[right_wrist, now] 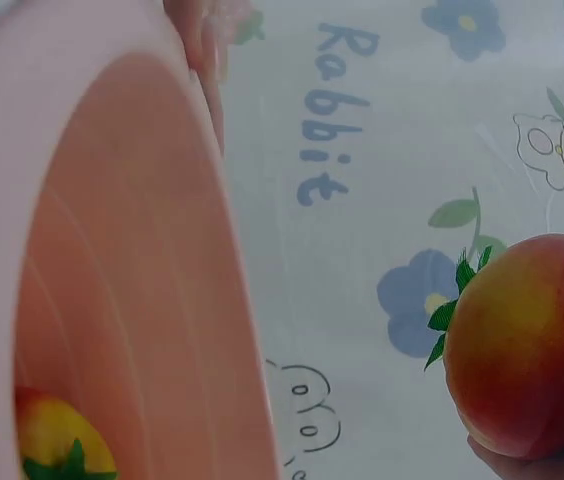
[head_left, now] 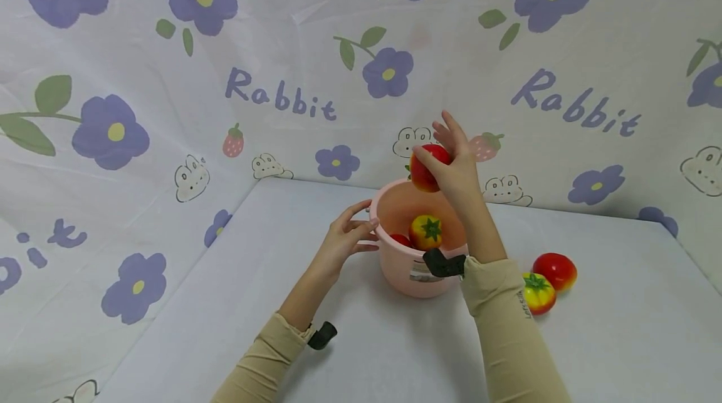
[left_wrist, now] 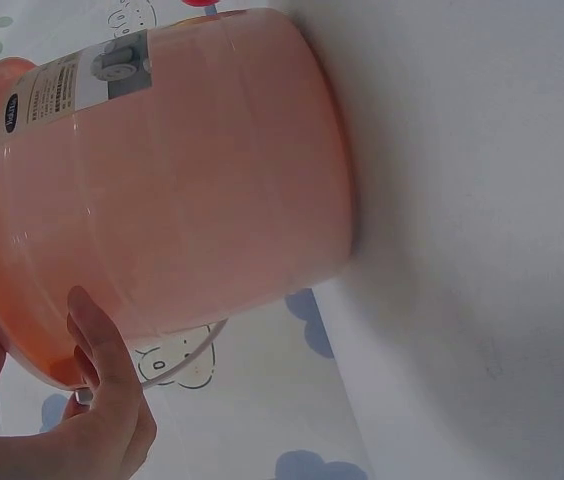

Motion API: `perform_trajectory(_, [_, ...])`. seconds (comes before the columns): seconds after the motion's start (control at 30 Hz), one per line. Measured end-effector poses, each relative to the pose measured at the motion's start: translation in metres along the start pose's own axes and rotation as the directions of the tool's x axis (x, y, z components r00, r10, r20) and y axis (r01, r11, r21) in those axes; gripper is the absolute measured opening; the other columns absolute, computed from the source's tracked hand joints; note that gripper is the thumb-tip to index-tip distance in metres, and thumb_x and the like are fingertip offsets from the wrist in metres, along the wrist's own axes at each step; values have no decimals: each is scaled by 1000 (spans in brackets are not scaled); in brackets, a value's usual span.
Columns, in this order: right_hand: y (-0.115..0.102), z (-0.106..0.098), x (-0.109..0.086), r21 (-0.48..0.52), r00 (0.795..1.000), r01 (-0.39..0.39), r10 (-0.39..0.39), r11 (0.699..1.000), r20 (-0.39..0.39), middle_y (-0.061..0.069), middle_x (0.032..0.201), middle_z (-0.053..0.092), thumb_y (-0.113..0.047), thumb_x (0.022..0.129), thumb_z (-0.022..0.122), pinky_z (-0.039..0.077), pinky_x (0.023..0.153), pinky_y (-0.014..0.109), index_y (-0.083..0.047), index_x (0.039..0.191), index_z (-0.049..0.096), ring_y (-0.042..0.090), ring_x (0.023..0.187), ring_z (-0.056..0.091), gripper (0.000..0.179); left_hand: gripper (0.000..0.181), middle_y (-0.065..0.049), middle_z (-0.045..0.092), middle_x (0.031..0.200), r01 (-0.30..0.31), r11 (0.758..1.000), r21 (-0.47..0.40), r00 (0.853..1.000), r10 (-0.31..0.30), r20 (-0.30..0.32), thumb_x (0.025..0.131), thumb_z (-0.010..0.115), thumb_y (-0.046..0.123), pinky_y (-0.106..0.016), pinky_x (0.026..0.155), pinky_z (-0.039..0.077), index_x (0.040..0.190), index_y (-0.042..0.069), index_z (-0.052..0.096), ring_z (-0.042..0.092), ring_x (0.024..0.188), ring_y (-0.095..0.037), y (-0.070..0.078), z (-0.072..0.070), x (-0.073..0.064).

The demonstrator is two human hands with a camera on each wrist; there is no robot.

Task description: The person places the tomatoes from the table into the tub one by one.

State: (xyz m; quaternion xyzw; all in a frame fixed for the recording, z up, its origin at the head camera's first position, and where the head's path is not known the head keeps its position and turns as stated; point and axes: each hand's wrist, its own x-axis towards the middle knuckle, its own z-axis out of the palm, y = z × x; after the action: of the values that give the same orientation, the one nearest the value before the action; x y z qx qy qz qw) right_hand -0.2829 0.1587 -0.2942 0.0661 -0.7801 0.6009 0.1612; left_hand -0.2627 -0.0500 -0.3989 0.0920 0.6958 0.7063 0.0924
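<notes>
A pink bucket [head_left: 395, 268] stands on the table, a label on its front. My left hand [head_left: 341, 240] holds its rim at the left, thumb at the rim's edge and fingers against the outer wall in the left wrist view. Above the bucket's opening, my right hand [head_left: 459, 171] pinches a red tomato [head_left: 424, 171] between thumb and fingers. That tomato [right_wrist: 527, 350] shows green leaves and a yellowish patch in the right wrist view. Inside the bucket lie a yellow-red tomato [head_left: 420, 234] with a green star-shaped top and a red one [head_left: 402, 240], partly hidden by the rim.
On the white tabletop [head_left: 632, 328], right of the bucket, a red tomato [head_left: 555, 270] and a yellow-red tomato [head_left: 539, 296] lie together, the latter partly behind the right sleeve [head_left: 502, 321]. A cloth [head_left: 282, 33] printed with flowers and rabbits hangs behind and at the left.
</notes>
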Motion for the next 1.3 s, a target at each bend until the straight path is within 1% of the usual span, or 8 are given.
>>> perform_trajectory(0.37, [-6, 17, 2, 8, 998, 52, -52, 999, 33, -5, 156, 38, -27, 91, 68, 44, 111, 45, -35, 154, 24, 20, 144, 38, 77, 50, -17, 64, 119, -7, 1000, 2, 1000, 7, 7, 95, 63, 29, -40, 89, 59, 143, 26, 47, 69, 90, -14, -1, -1, 1])
perform_trajectory(0.57, [-9, 25, 3, 12, 997, 55, -55, 998, 55, -4, 157, 38, -26, 92, 67, 44, 111, 45, -33, 154, 24, 22, 144, 37, 77, 51, -17, 63, 116, -19, 1000, 0, 1000, 19, 13, 96, 63, 29, -39, 89, 59, 144, 25, 46, 70, 90, -15, -2, -1, 1])
perform_trajectory(0.7, [-9, 30, 2, 6, 995, 62, -62, 998, 78, -3, 157, 37, -27, 91, 68, 44, 110, 45, -32, 155, 23, 22, 145, 37, 77, 50, -16, 62, 116, -12, 1000, 6, 1000, 11, 6, 96, 62, 30, -39, 89, 59, 143, 26, 47, 70, 91, -15, -2, -1, 0])
perform_trajectory(0.8, [-8, 32, 2, -4, 991, 88, -87, 996, 97, -1, 158, 37, -29, 91, 68, 39, 114, 46, -30, 155, 23, 21, 146, 36, 78, 49, -15, 63, 117, -6, 1000, 8, 1000, 6, 4, 96, 62, 30, -38, 89, 59, 143, 27, 47, 70, 93, -16, -1, -1, 0])
perform_trajectory(0.93, [-6, 32, 2, -2, 984, 130, -129, 991, 119, 4, 158, 36, -27, 92, 68, 28, 121, 51, -27, 155, 23, 21, 147, 32, 78, 49, -15, 63, 118, -1, 1000, 8, 1000, 1, 3, 96, 62, 30, -37, 89, 59, 143, 27, 47, 70, 94, -16, -1, 0, 0])
perform_trajectory(1.0, [-5, 31, 1, -5, 983, 138, -136, 990, 123, 4, 157, 37, -27, 92, 67, 26, 121, 54, -27, 155, 24, 22, 148, 32, 77, 50, -16, 63, 118, 1, 1000, 7, 1000, -1, 2, 96, 62, 30, -38, 89, 59, 143, 27, 46, 70, 93, -16, 0, -1, -1])
perform_trajectory(1.2, [-3, 24, -3, -25, 989, 106, -102, 994, 109, 3, 158, 36, -27, 92, 68, 23, 122, 54, -31, 155, 23, 21, 149, 30, 78, 52, -17, 64, 120, 0, 1000, 12, 1000, 0, 5, 95, 63, 33, -39, 90, 59, 144, 27, 46, 70, 94, -18, -1, -1, 0])
perform_trajectory(1.3, [-10, 19, -10, -41, 992, 86, -82, 995, 100, 7, 158, 34, -23, 93, 66, 21, 123, 53, -25, 156, 21, 25, 149, 29, 77, 52, -16, 63, 119, -2, 1000, 10, 1000, 2, 6, 95, 64, 33, -39, 90, 59, 143, 29, 46, 70, 96, -21, -2, -1, 0])
